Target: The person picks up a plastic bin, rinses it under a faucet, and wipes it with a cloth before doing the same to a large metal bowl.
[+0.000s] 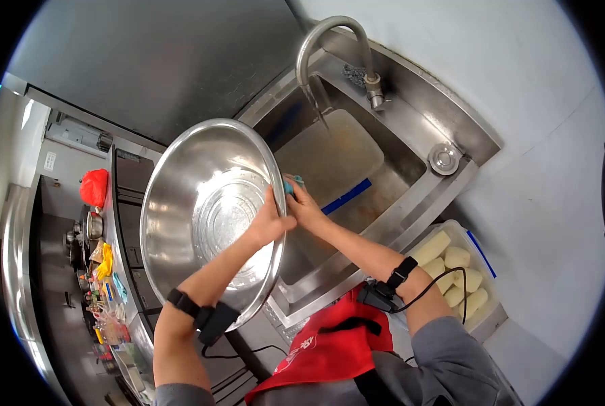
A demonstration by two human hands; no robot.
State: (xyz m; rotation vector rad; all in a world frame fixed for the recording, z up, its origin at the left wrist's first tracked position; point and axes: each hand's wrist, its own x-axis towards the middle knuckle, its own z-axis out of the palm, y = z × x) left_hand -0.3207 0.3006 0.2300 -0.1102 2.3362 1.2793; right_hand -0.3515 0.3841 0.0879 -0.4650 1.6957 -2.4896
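A large, shiny steel basin [174,203] is tilted up on its side at the left edge of the sink, its inside facing left. My left hand [267,222] grips the basin's rim, fingers closed over it. On the basin's outer side, my right hand [304,205] is closed around a teal cloth or sponge [293,184], pressed close to the rim. Only part of the teal piece shows. Below, in the steel sink [400,149], lies a translucent plastic container [346,145] with a blue strip [346,196] near it.
A curved faucet [333,24] runs water into the sink. At right stands a plastic tub [475,240] holding several peeled pale vegetables [457,257]. A round steel drain strainer [443,159] sits on the sink ledge. A cluttered counter with a red bag [94,187] extends along the left.
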